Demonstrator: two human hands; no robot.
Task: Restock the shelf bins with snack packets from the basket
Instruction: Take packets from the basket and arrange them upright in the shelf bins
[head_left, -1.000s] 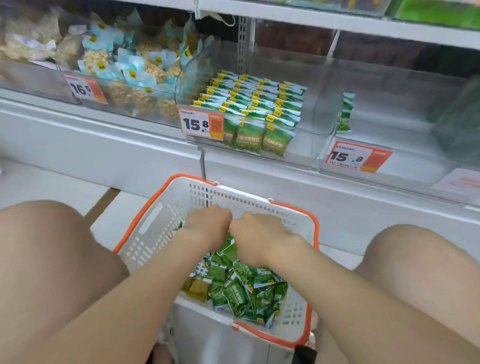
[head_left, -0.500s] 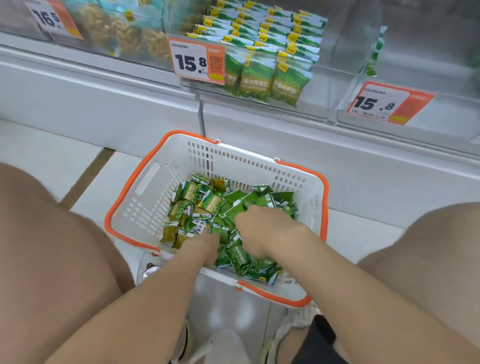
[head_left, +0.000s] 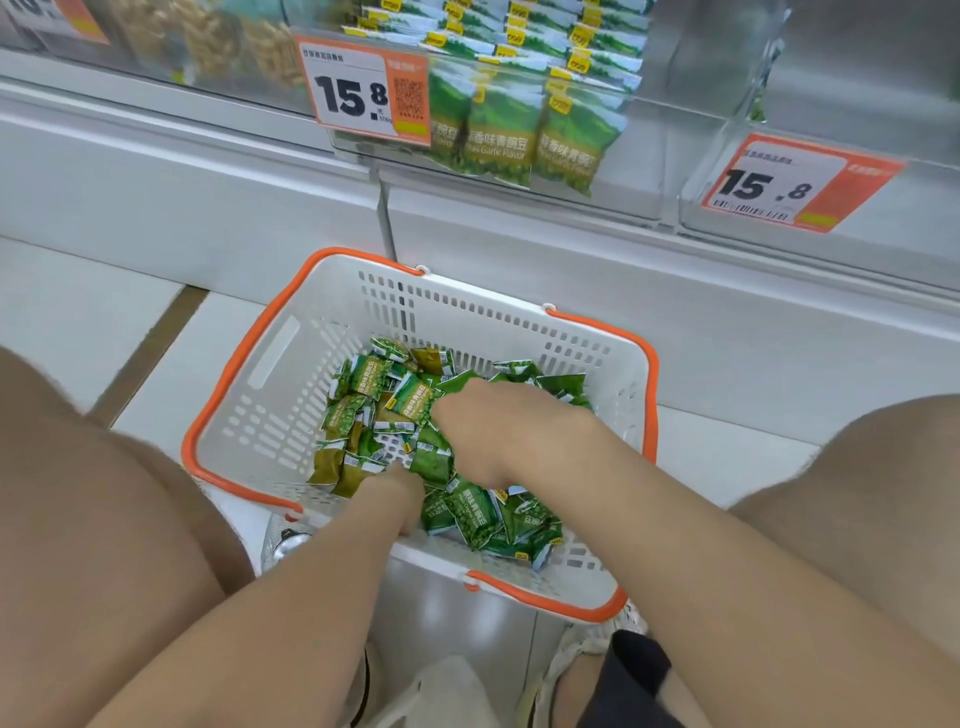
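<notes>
I have both hands down in the basket (head_left: 291, 364): right hand (head_left: 498, 431) cupped over green snack packets (head_left: 467, 512), left hand (head_left: 397, 491) buried; its grip I cannot tell, likely gathering a handful.

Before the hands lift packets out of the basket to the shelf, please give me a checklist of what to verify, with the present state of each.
1. Green pea packets left in basket: ok.
2. Right hand in the pile: ok.
3. Left hand in the pile: ok.
4. Firm grip on packets: cannot tell, fingers buried.
5. Matching shelf bin, tagged 15.8, has room on its right: ok.
6. Basket upright: ok.
</notes>
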